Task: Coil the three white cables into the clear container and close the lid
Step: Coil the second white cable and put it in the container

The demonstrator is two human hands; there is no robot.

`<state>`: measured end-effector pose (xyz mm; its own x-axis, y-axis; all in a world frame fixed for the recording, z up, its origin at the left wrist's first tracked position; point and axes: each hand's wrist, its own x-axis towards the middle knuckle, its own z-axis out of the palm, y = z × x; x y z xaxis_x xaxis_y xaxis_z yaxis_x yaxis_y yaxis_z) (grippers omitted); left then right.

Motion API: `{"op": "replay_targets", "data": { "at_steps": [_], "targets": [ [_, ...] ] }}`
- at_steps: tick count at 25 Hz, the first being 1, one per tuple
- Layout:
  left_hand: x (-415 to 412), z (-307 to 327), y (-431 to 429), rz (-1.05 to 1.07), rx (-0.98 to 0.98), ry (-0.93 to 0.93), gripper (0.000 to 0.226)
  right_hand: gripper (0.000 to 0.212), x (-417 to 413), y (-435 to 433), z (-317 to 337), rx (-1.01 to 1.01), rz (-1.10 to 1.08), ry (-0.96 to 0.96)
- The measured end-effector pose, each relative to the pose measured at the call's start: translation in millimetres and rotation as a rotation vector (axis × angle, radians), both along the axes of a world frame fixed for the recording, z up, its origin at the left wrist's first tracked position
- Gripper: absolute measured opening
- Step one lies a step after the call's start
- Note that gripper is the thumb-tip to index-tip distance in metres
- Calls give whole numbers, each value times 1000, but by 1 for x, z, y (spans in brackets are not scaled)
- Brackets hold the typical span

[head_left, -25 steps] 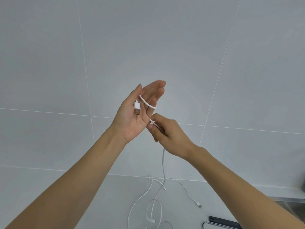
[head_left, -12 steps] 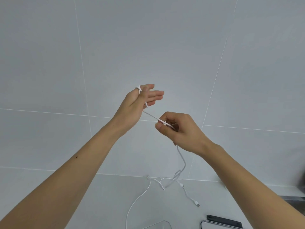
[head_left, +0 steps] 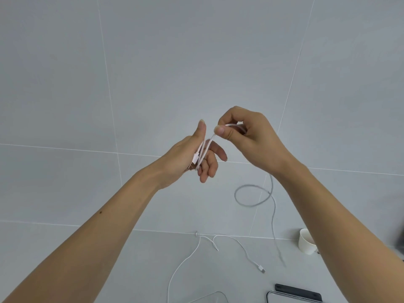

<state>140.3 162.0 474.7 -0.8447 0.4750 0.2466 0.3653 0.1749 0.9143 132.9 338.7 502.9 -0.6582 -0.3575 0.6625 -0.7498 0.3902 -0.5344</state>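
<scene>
My left hand point(head_left: 185, 156) is raised with the thumb up and fingers bent down. A white cable point(head_left: 204, 149) is wound round those fingers, its USB plug lying by the palm. My right hand point(head_left: 249, 136) pinches the same cable just above and right of the left hand. The rest of that cable hangs below my right wrist in a loose, blurred loop point(head_left: 251, 195) and runs down to the table. A second white cable point(head_left: 242, 246) and a third point(head_left: 183, 261) lie on the table. Part of a clear container rim point(head_left: 215, 293) shows at the bottom edge.
A white cup point(head_left: 306, 242) stands on the table at the right, partly behind my right forearm. A dark flat object point(head_left: 297, 291) lies over a clear rounded edge at the bottom right. A grey tiled wall rises behind the table.
My right hand has risen from below the left hand to above it, carrying the cable round the left fingers. The left fingers have bent down. The hanging cable has swung right into a loop.
</scene>
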Motion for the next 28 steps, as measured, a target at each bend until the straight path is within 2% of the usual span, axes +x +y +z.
{"op": "replay_targets", "data": {
  "at_steps": [2,5,10,14,16,18,28],
  "targets": [
    [7,1,3,-80,65,-60,79,14,-5,-3,5,-15,19,20],
    [12,1,4,-168,164,-82,62,17,-11,-8,6,-35,75,0],
    [20,1,3,-215,303,-107,42,27,-16,-17,-9,-96,152,-77],
    [18,6,3,-239,573,-105,48,23,-24,-22,-33,-76,127,-139],
    [12,7,0,-213,649,-97,52,30,-23,-24,-43,-62,110,-152],
    [5,7,-5,-169,682,-88,54,34,-18,-27,-47,-42,95,-166],
    [-16,4,-15,29,718,-31,60,21,-3,-28,-61,94,27,-201]
  ]
}}
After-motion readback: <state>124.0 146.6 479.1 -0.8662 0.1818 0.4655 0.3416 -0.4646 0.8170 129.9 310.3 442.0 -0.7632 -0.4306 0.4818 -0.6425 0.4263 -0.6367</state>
